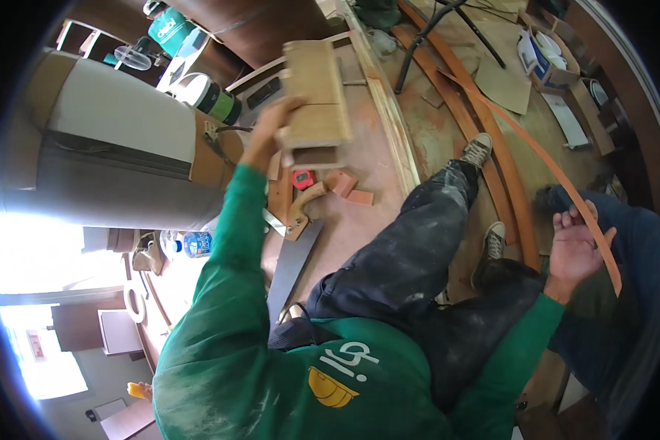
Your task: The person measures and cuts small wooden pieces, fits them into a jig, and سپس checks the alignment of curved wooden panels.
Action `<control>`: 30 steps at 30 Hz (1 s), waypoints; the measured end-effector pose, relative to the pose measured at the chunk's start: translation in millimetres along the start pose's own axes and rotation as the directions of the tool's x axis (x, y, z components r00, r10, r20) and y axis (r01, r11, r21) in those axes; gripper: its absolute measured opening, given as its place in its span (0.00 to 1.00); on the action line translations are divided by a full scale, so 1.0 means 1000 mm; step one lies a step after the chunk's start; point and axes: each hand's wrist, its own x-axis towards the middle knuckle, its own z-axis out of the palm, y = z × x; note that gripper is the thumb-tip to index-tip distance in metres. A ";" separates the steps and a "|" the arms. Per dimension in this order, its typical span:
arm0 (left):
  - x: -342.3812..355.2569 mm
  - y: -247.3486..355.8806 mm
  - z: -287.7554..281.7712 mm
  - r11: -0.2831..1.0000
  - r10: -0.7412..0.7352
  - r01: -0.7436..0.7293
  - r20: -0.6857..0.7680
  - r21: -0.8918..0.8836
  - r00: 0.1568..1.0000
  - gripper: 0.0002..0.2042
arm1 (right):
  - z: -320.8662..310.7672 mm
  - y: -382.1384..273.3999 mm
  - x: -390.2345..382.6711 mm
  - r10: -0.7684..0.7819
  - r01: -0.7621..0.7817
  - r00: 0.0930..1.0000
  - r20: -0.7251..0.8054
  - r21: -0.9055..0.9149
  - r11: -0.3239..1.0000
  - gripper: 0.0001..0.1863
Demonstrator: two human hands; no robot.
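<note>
My left hand (pixel 277 126) grips the side of a wooden mitre box (pixel 315 95), a pale trough-like piece with a cut line across it, raised over the workbench (pixel 378 158). On the right, my right hand (pixel 570 248) is palm up, its fingers closed around a long, thin, bendy wooden strip (pixel 546 158) that reaches away toward the floor. Below the mitre box lies a handsaw (pixel 293 268) with a wooden handle. A red tape measure (pixel 303 179) and small reddish wood blocks (pixel 342 184) rest beside it.
Long curved wooden boards (pixel 495 169) lie on the floor by my feet. Black metal legs (pixel 418 48) stand beyond. Open cardboard boxes (pixel 557 62) sit at the far right. A green-and-black tub (pixel 216 99) and a water bottle (pixel 197 244) stand on the left.
</note>
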 end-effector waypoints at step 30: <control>-0.054 -0.032 0.163 0.721 0.136 -0.055 -0.063 0.690 0.989 0.22 | 0.074 0.094 -0.090 0.535 -0.552 0.821 -0.199 -0.513 0.657 0.23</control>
